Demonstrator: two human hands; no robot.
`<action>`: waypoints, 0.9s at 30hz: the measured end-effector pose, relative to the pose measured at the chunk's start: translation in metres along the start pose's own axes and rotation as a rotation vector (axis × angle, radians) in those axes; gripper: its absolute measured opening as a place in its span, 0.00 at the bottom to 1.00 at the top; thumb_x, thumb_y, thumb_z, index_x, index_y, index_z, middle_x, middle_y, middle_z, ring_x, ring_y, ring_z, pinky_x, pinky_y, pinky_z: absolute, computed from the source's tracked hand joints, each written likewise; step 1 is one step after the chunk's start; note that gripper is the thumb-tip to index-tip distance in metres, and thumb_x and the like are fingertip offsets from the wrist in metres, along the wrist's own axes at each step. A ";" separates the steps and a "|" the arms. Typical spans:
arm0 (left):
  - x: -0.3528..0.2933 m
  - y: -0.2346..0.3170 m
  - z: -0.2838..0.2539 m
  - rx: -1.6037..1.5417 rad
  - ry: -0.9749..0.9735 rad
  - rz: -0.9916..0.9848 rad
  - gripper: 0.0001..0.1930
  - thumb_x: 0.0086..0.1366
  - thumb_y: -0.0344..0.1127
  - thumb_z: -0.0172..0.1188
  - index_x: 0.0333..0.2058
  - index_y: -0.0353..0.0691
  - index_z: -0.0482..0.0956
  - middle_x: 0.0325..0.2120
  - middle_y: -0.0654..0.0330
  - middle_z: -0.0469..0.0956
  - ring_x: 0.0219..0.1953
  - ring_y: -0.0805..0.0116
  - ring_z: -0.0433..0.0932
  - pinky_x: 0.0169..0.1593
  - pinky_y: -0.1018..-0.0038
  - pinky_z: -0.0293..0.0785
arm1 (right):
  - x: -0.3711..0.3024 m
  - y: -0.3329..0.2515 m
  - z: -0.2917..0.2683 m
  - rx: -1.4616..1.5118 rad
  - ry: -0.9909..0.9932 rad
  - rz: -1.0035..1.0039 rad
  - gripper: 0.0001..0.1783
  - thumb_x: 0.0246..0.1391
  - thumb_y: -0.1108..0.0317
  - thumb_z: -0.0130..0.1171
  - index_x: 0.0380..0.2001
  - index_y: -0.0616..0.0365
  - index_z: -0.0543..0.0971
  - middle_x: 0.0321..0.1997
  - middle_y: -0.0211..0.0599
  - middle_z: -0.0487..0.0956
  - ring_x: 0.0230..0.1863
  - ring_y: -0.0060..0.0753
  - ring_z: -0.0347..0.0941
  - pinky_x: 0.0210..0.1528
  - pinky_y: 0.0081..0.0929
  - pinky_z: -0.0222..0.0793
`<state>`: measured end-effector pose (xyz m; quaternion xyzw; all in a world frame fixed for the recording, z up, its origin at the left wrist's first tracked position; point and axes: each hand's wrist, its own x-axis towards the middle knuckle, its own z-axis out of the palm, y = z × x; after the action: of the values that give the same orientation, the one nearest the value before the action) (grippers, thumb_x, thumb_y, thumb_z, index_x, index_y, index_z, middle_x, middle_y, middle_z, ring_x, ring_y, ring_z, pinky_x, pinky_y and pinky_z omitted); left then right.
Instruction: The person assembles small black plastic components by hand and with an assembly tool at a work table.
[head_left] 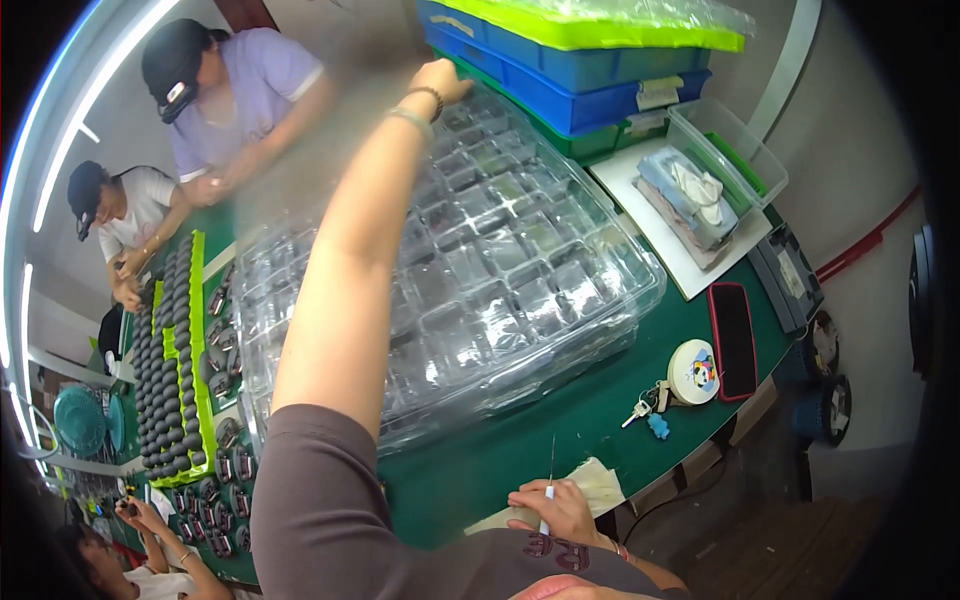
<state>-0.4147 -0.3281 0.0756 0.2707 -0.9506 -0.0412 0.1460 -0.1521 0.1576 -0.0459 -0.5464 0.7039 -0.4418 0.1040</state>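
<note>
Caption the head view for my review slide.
Left hand at the far edge of a clear compartmented tray on a green workbench, right hand holding a slim white-handled tool.

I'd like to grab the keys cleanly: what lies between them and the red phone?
In the head view, a round pale panda case lies between the keys and the red phone.

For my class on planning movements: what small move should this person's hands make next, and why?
Probably lay the white-handled tool on the green table: the right hand holds it, thin tip exposed, while the left hand is at the far edge of the clear tray.
</note>
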 end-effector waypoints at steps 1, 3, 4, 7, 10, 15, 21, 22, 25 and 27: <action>0.006 0.010 0.007 0.023 -0.030 0.010 0.21 0.50 0.48 0.59 0.38 0.37 0.77 0.38 0.49 0.75 0.42 0.54 0.74 0.46 0.66 0.70 | 0.000 0.001 -0.002 0.031 0.005 -0.011 0.18 0.40 0.64 0.64 0.37 0.53 0.75 0.31 0.30 0.76 0.36 0.28 0.71 0.38 0.25 0.64; 0.012 0.021 0.016 0.109 -0.036 -0.067 0.20 0.52 0.48 0.55 0.39 0.39 0.77 0.39 0.51 0.76 0.43 0.56 0.74 0.46 0.67 0.70 | 0.001 -0.001 -0.005 0.044 -0.002 0.007 0.18 0.37 0.67 0.66 0.35 0.54 0.75 0.32 0.31 0.77 0.38 0.29 0.73 0.39 0.26 0.63; 0.008 0.027 0.016 0.073 -0.016 -0.108 0.21 0.51 0.47 0.57 0.38 0.36 0.77 0.38 0.48 0.75 0.42 0.54 0.74 0.46 0.66 0.70 | 0.000 0.001 -0.005 0.069 -0.003 -0.006 0.18 0.37 0.67 0.66 0.35 0.54 0.75 0.32 0.32 0.77 0.37 0.29 0.73 0.38 0.26 0.63; 0.011 0.026 0.012 0.000 0.015 -0.174 0.21 0.50 0.45 0.57 0.37 0.32 0.76 0.38 0.45 0.75 0.42 0.51 0.74 0.45 0.65 0.70 | 0.002 0.006 -0.007 0.111 0.004 -0.038 0.18 0.36 0.68 0.66 0.34 0.55 0.75 0.31 0.33 0.77 0.37 0.29 0.74 0.38 0.26 0.63; 0.007 0.001 -0.008 -0.198 0.062 -0.175 0.19 0.54 0.44 0.55 0.35 0.32 0.78 0.32 0.50 0.77 0.32 0.62 0.77 0.35 0.68 0.74 | 0.003 0.010 -0.004 0.137 0.029 -0.069 0.18 0.36 0.69 0.66 0.34 0.56 0.74 0.31 0.33 0.77 0.36 0.30 0.74 0.38 0.26 0.63; -0.076 -0.003 -0.064 -1.171 -0.237 -0.140 0.11 0.59 0.35 0.54 0.35 0.32 0.73 0.25 0.61 0.72 0.24 0.74 0.73 0.30 0.78 0.76 | 0.003 0.006 -0.004 0.151 0.060 -0.086 0.17 0.36 0.69 0.65 0.34 0.59 0.75 0.31 0.36 0.76 0.34 0.34 0.72 0.36 0.27 0.65; -0.251 0.012 -0.138 -1.231 -0.386 -0.028 0.15 0.60 0.35 0.54 0.40 0.29 0.70 0.31 0.58 0.74 0.29 0.73 0.76 0.36 0.77 0.76 | -0.009 -0.003 -0.006 0.404 0.004 0.125 0.12 0.44 0.76 0.58 0.35 0.62 0.72 0.32 0.41 0.77 0.36 0.31 0.73 0.39 0.23 0.69; -0.281 0.024 -0.143 -1.272 -0.417 -0.025 0.15 0.59 0.34 0.54 0.42 0.29 0.69 0.32 0.58 0.74 0.30 0.73 0.76 0.36 0.78 0.75 | -0.010 -0.006 -0.006 0.569 0.032 0.179 0.13 0.47 0.75 0.57 0.38 0.62 0.71 0.35 0.42 0.76 0.38 0.30 0.73 0.41 0.22 0.68; -0.365 0.060 -0.141 -1.379 -0.540 -0.043 0.15 0.59 0.30 0.54 0.44 0.31 0.67 0.35 0.60 0.73 0.35 0.73 0.75 0.37 0.77 0.74 | 0.009 -0.019 -0.011 0.833 0.211 0.188 0.20 0.50 0.71 0.56 0.46 0.63 0.65 0.45 0.43 0.73 0.44 0.32 0.72 0.43 0.23 0.68; -0.420 0.073 -0.129 -1.488 -0.572 -0.072 0.17 0.58 0.27 0.53 0.46 0.33 0.66 0.39 0.61 0.72 0.42 0.73 0.72 0.41 0.76 0.72 | 0.029 -0.038 -0.018 0.770 0.318 0.084 0.25 0.43 0.79 0.59 0.47 0.64 0.65 0.49 0.44 0.72 0.43 0.33 0.73 0.45 0.25 0.68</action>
<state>-0.0721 -0.0448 0.1032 0.1119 -0.6650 -0.7374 0.0374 -0.1489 0.1409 0.0026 -0.3634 0.5161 -0.7471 0.2085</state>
